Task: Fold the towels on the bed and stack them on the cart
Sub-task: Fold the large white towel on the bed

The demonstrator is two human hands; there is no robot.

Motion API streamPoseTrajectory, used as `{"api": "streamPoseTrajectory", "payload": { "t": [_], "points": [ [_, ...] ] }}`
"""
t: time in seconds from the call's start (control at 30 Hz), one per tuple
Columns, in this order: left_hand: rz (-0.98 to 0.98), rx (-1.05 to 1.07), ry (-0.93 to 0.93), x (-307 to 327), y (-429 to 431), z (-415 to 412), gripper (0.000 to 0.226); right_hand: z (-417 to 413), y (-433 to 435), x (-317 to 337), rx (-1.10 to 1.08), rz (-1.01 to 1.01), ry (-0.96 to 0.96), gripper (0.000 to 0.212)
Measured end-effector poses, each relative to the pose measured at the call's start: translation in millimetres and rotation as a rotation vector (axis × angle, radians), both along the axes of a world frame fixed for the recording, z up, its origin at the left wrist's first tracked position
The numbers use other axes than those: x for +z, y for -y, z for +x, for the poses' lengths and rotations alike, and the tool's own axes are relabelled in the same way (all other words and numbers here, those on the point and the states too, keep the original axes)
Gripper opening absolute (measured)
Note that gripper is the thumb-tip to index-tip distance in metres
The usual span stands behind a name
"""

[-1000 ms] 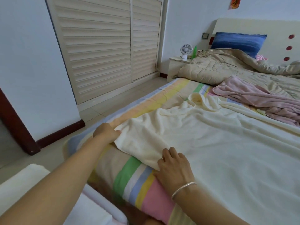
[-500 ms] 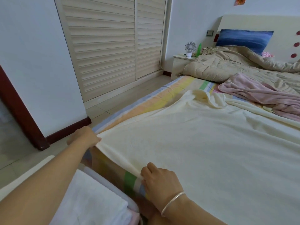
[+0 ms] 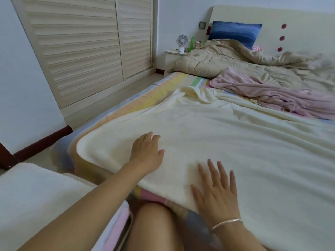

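A large cream towel (image 3: 226, 134) lies spread flat over the striped bed (image 3: 159, 91), its near corner at the bed's left edge. My left hand (image 3: 146, 151) lies flat on the towel near that corner, fingers straight. My right hand (image 3: 215, 191) presses flat on the towel's near edge, fingers spread, a silver bangle on the wrist. A crumpled pink towel (image 3: 272, 91) lies farther back on the right. At the lower left, a folded white towel (image 3: 32, 200) lies on the cart (image 3: 129, 223), with pink layers showing under it.
A beige quilt (image 3: 235, 62) and a blue pillow (image 3: 235, 33) lie at the head of the bed. A nightstand (image 3: 173, 57) with a small fan (image 3: 182, 42) stands beyond. Louvered closet doors (image 3: 81, 48) line the left wall, with floor between them and the bed.
Both hands pulled the towel's near edge toward the bed's left corner, then let go of it. They now lie flat on the spread towel.
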State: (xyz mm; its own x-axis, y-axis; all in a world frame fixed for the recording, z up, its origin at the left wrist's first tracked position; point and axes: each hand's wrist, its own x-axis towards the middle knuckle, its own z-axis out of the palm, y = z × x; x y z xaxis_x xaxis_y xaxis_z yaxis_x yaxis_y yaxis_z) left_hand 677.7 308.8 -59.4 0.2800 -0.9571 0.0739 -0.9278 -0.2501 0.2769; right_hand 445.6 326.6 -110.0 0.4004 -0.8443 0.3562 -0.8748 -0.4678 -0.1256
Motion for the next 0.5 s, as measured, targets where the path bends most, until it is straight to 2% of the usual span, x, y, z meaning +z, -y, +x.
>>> {"api": "streamPoseTrajectory", "payload": {
  "t": [0.07,0.1,0.2,0.27,0.37,0.43,0.5],
  "points": [
    [0.057,-0.065,-0.054,-13,4,-50,0.059,-45,-6,-9,-0.146,0.113,-0.042,0.073],
    [0.071,-0.092,-0.063,-19,4,-76,0.059,-67,-15,-13,-0.127,0.132,-0.058,0.072],
    [-0.03,-0.171,-0.045,-34,-2,-140,0.055,-114,-45,-17,0.126,0.018,-0.104,0.064],
    [-0.177,-0.328,-0.127,-40,-12,-176,0.048,-149,-62,-9,0.171,0.007,-0.085,0.068],
    [-0.39,-0.599,-0.261,-45,-38,-219,0.03,-213,-74,-2,-0.027,-0.047,0.039,0.054],
    [-0.467,-0.762,-0.238,-52,-56,-233,0.018,-245,-77,0,-0.099,-0.08,0.041,0.054],
    [-0.447,-0.899,-0.184,-59,-68,-239,0.018,-263,-76,0,-0.088,-0.086,0.017,0.058]
  ]
}}
